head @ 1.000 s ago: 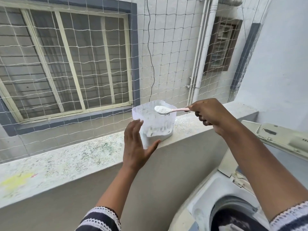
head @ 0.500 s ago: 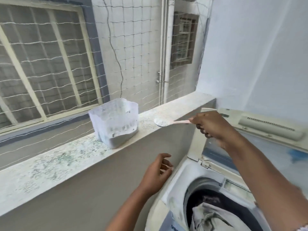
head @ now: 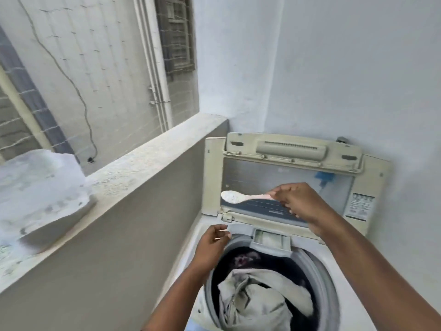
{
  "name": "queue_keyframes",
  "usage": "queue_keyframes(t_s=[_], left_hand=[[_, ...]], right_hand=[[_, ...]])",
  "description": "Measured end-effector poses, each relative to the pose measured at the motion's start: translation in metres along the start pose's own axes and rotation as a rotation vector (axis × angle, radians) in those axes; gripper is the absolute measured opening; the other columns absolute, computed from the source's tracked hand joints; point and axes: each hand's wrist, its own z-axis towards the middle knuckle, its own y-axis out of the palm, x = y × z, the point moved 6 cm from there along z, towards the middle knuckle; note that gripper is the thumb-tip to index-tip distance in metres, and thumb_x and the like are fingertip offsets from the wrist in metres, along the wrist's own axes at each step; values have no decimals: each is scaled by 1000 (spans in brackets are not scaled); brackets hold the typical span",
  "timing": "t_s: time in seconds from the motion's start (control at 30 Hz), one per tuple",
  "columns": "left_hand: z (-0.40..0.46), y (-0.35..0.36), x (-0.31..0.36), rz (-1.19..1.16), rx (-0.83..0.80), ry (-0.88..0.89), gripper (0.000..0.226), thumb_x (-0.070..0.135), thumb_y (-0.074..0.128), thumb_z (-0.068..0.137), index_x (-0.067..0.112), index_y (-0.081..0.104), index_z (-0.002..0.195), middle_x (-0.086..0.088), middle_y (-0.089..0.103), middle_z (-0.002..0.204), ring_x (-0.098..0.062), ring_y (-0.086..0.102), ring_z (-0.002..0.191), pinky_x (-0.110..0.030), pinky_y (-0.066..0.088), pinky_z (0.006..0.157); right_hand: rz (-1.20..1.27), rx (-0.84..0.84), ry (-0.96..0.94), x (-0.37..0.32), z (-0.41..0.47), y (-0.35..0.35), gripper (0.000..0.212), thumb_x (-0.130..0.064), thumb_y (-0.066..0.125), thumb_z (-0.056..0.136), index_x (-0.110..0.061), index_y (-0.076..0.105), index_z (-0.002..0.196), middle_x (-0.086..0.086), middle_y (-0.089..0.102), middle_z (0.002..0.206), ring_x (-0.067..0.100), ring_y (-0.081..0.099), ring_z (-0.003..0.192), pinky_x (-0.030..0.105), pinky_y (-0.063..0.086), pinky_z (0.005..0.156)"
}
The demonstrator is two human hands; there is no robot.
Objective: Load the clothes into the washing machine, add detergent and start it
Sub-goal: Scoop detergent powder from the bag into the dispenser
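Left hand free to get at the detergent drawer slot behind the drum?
Probably yes: the left hand holds nothing beside the drawer slot, with nothing between. The right hand and spoon sit higher.

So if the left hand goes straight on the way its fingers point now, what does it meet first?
Probably the detergent compartment at the back rim of the washing machine: the left hand points up and right toward it, with nothing seen between. Depth is unclear, so it might pass above.
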Motion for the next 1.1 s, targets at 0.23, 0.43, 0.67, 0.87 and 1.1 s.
queue_keyframes(t_s=[0.23,0.43,0.67,0.87,1.1], left_hand=[[27,54,-27,108,-90,-117,23,21,64,93,21,61,116,1,66,114,-8,65,99,-16,47,67],[45,78,-48,93,-145,-215,27,11,60,95,14,56,122,2,66,115,1,65,89,-6,46,58],[60,100,-79,17,-253,-379,42,11,62,92,20,52,132,-4,72,111,-11,67,101,-23,50,82],[66,118,-92,-86,-257,-492,98,27,71,68,19,23,153,-12,60,129,-17,60,117,-35,43,107],[69,127,-93,-174,-231,-509,96,22,70,74,18,18,155,-6,61,127,-20,57,120,-39,39,112]], right_hand=[[3,98,106,75,12,-43,12,-11,64,92,-14,75,88,-17,51,41,-2,44,38,10,29,43],[-127,134,161,135,30,-50,12,-20,67,91,-23,77,87,-6,71,73,11,58,71,26,40,66],[-490,91,181,206,55,-39,18,-23,57,94,-26,74,89,-1,75,86,18,67,78,29,51,72],[-921,230,-238,217,45,-22,24,-19,55,91,-27,73,105,-11,71,96,16,68,79,29,49,55],[-1116,386,-670,220,21,-20,40,-5,40,92,-14,75,110,-2,61,76,19,53,55,30,41,44]])
